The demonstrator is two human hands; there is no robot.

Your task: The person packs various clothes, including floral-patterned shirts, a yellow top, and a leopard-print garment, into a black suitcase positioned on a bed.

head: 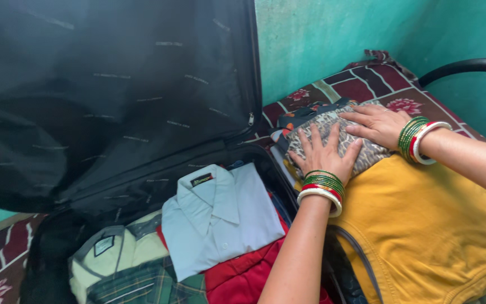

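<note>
**Packing status: suitcase partly filled**

Head view: the left hand (326,153) and right hand (375,125) press flat, fingers spread and gripping nothing, on a folded patterned garment (361,147) right of centre, atop a mustard garment (423,225). The open suitcase (113,112) at left already holds folded shirts (220,217).

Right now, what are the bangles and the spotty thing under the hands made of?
The bangles look like glass or plastic: hard, smooth, shiny rings in green, red and white. The spotty cloth looks like thin, soft printed fabric, since it folds and creases under the left hand and right hand.
</note>
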